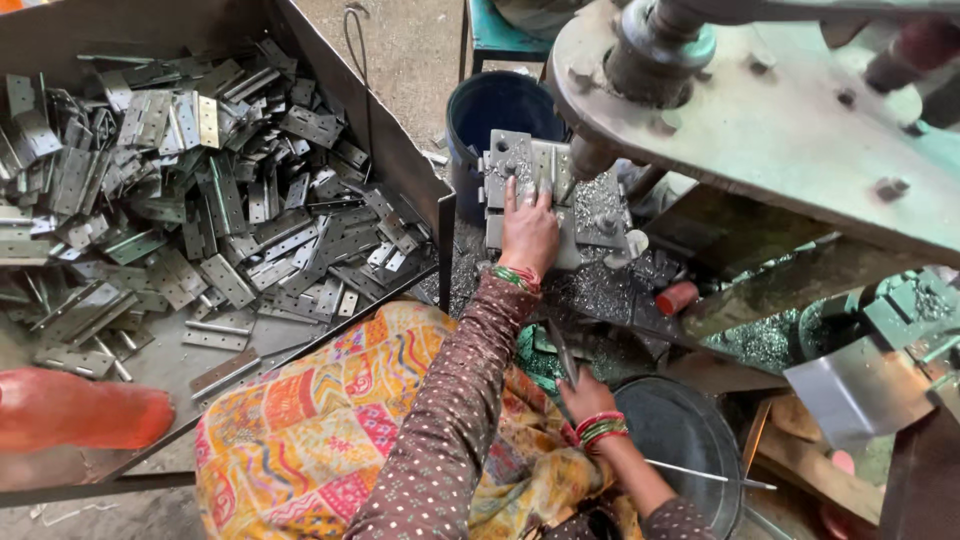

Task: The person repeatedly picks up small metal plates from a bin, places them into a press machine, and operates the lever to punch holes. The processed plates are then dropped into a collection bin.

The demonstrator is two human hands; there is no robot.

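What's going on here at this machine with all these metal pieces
A person seated at a metal press has their left hand flat on a grey hinge plate lying on the machine's fixture, under the punch. Their right hand is lower down, holding a thin dark metal piece near a round dark pan. A big tray to the left is heaped with loose hinges, and metal shavings litter the work area.
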